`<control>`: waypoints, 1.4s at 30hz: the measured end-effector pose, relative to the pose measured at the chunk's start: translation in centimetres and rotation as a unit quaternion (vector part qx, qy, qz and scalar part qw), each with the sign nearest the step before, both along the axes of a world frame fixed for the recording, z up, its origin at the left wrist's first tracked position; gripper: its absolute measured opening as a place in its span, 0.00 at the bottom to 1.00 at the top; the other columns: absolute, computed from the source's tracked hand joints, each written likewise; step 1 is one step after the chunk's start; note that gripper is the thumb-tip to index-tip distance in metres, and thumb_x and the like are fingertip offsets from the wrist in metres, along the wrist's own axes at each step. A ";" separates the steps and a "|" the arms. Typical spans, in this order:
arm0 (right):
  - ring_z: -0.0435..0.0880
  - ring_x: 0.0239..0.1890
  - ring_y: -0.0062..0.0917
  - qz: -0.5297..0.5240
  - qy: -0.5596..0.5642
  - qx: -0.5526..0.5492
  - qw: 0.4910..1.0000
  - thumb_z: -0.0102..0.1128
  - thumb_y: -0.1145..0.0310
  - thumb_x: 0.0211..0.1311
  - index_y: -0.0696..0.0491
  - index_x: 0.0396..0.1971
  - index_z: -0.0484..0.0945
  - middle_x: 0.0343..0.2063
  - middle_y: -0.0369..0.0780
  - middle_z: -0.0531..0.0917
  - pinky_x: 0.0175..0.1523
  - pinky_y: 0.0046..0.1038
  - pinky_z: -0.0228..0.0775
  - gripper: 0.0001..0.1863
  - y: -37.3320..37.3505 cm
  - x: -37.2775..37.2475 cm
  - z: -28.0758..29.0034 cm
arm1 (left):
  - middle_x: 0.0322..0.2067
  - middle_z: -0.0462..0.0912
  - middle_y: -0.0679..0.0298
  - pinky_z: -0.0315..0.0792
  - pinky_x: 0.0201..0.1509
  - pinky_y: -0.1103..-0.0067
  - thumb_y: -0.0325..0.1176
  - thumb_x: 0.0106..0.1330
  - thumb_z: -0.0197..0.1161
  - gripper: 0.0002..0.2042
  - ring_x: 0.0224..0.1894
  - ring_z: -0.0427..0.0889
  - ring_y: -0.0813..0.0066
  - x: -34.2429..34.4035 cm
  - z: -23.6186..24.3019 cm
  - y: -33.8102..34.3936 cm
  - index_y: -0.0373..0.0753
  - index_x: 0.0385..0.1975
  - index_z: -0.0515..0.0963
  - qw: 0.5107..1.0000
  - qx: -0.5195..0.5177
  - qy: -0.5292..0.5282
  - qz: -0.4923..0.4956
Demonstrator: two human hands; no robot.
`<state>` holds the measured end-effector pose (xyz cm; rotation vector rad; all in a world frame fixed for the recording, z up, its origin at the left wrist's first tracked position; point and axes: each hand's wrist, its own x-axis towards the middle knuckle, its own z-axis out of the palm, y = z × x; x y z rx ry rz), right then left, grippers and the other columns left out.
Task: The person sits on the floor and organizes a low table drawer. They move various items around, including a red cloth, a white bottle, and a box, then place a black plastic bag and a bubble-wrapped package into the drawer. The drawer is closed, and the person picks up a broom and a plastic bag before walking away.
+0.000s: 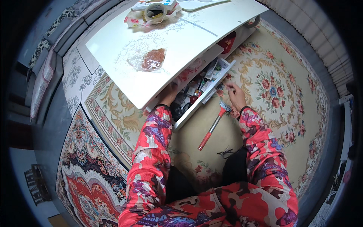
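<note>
A white drawer (184, 118) stands pulled out beneath the white tabletop, filled with a jumble of small things, among them a round dark-red object (193, 99). My left hand (169, 93) reaches into its left end, below the table edge; the fingers are hidden, so what they touch does not show. Outside the drawer front, my right hand (237, 97) hovers with bent fingers apart and nothing visible in them. Just beside it, on the carpet, lies a hammer (212, 128) with a red grip, a metal shaft and its head toward the drawer.
On the white table (109, 49) rest a clear-wrapped brown item (153, 59) and a roll of tape (155, 12) on crumpled plastic. Thin black pieces (225, 152) lie on the flowered carpet (272, 125) near my knees. A grey sofa (70, 36) stands far left.
</note>
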<state>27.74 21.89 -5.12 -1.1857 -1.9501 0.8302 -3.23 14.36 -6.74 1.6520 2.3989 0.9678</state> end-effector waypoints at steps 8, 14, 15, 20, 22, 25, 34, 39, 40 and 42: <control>0.81 0.38 0.41 0.122 -0.210 -0.096 0.965 0.50 0.65 0.57 0.52 0.39 0.79 0.33 0.48 0.82 0.46 0.37 0.72 0.13 -4.1 -1.5 -4.4 | 0.51 0.69 0.42 0.62 0.58 0.61 0.39 0.57 0.53 0.28 0.54 0.68 0.42 0.6 3.1 -3.2 0.35 0.59 0.62 0.990 0.027 0.105 -0.094; 0.81 0.38 0.41 0.159 -0.223 -0.058 0.960 0.50 0.63 0.57 0.52 0.39 0.80 0.33 0.47 0.83 0.45 0.37 0.72 0.14 -4.9 -4.1 -3.4 | 0.51 0.70 0.41 0.63 0.59 0.63 0.33 0.55 0.56 0.29 0.53 0.69 0.42 1.6 5.2 -3.9 0.35 0.60 0.61 0.990 0.056 0.044 -0.125; 0.82 0.37 0.40 0.157 -0.237 -0.057 0.957 0.51 0.64 0.56 0.52 0.38 0.80 0.33 0.47 0.83 0.45 0.37 0.73 0.13 -5.0 -4.0 -3.5 | 0.51 0.70 0.41 0.63 0.59 0.64 0.34 0.55 0.56 0.29 0.53 0.69 0.43 1.7 6.0 -4.5 0.35 0.60 0.61 0.992 0.031 0.013 -0.125; 0.82 0.40 0.41 0.194 -0.462 -0.142 0.854 0.53 0.62 0.54 0.53 0.38 0.80 0.36 0.47 0.83 0.46 0.38 0.73 0.15 -5.5 -3.3 -5.4 | 0.49 0.75 0.45 0.66 0.57 0.70 0.35 0.58 0.58 0.25 0.52 0.75 0.55 -0.9 9.4 -11.4 0.34 0.56 0.68 0.958 -0.041 -0.110 -0.263; 0.82 0.42 0.41 0.223 -0.576 -0.135 0.775 0.54 0.61 0.53 0.54 0.39 0.80 0.37 0.46 0.83 0.47 0.39 0.73 0.17 -5.9 -3.5 -7.1 | 0.46 0.78 0.55 0.69 0.52 0.79 0.30 0.63 0.56 0.20 0.47 0.77 0.72 -3.4 9.4 -16.0 0.36 0.56 0.69 0.922 -0.115 -0.271 -0.253; 0.80 0.47 0.40 0.157 -0.601 -0.178 0.763 0.52 0.59 0.56 0.53 0.42 0.80 0.42 0.46 0.81 0.50 0.40 0.72 0.19 -6.9 -5.5 -10.7 | 0.50 0.76 0.56 0.67 0.57 0.78 0.27 0.65 0.55 0.20 0.54 0.74 0.70 -8.2 6.9 -25.0 0.32 0.57 0.67 0.937 -0.052 -0.321 -0.126; 0.82 0.40 0.42 -0.294 -0.260 -0.320 0.862 0.59 0.66 0.50 0.61 0.40 0.66 0.35 0.52 0.80 0.45 0.41 0.73 0.20 -17.9 -5.3 -17.0 | 0.50 0.73 0.44 0.65 0.57 0.68 0.35 0.56 0.62 0.27 0.52 0.73 0.51 -9.3 -10.5 -64.0 0.27 0.54 0.67 0.856 -0.204 -0.120 0.460; 0.82 0.31 0.42 -0.427 -0.119 -0.358 0.822 0.53 0.68 0.50 0.57 0.33 0.67 0.26 0.47 0.79 0.37 0.40 0.73 0.12 -16.3 -6.5 -19.0 | 0.52 0.70 0.40 0.62 0.60 0.62 0.60 0.49 0.64 0.42 0.54 0.70 0.44 1.4 -18.2 -71.5 0.35 0.59 0.63 0.559 -0.369 -0.122 0.733; 0.82 0.27 0.40 -0.453 -0.075 -0.372 0.807 0.52 0.68 0.51 0.57 0.31 0.67 0.23 0.46 0.79 0.34 0.39 0.73 0.10 -15.7 -6.7 -19.0 | 0.52 0.71 0.40 0.62 0.60 0.62 0.60 0.50 0.64 0.42 0.53 0.71 0.44 2.6 -18.9 -71.4 0.35 0.59 0.64 0.541 -0.366 -0.115 0.749; 0.75 0.17 0.32 -0.434 0.197 -0.422 0.771 0.50 0.67 0.52 0.57 0.28 0.69 0.18 0.42 0.74 0.21 0.36 0.68 0.09 -15.1 -8.3 -18.7 | 0.51 0.71 0.41 0.62 0.58 0.62 0.59 0.50 0.64 0.40 0.52 0.71 0.45 3.5 -19.8 -70.1 0.35 0.57 0.64 0.547 -0.361 -0.156 0.739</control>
